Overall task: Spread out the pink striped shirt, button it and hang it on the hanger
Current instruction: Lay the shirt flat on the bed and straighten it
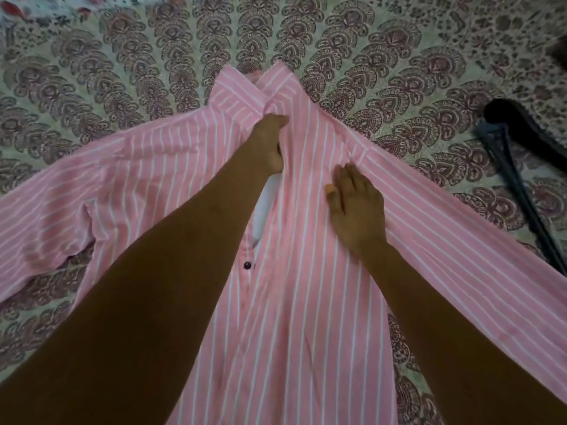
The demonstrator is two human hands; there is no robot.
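Okay, head view, the only one. The pink striped shirt (306, 271) lies front up on the patterned bedspread (122, 72), with the collar (245, 87) away from me and a sleeve thrown out to each side. My left hand (270, 142) has its fingers curled into the front edge just under the collar, pinching cloth. My right hand (356, 207) lies flat with straight fingers, pressing down the front panel on my right.

I read this as closing the front for buttoning. A white gap (264, 207) shows between the two fronts, and one dark button (247, 265) sits at the lower end of it. To do it well I'd keep the right palm pinning its panel so nothing slides. I'd draw the pinched edge across until it overlaps evenly, check that the stripes run parallel, then match button to hole one at a time. I can't see any buttonholes from here.

For edges, the hem runs out of frame at the bottom. There is plenty of bedspread beyond the collar and off to my left. On my right the sleeve (460, 225) runs close to a dark object (521, 142) near the frame edge. It may be the hanger, but I can't tell. I'd avoid dragging the sleeve under it.
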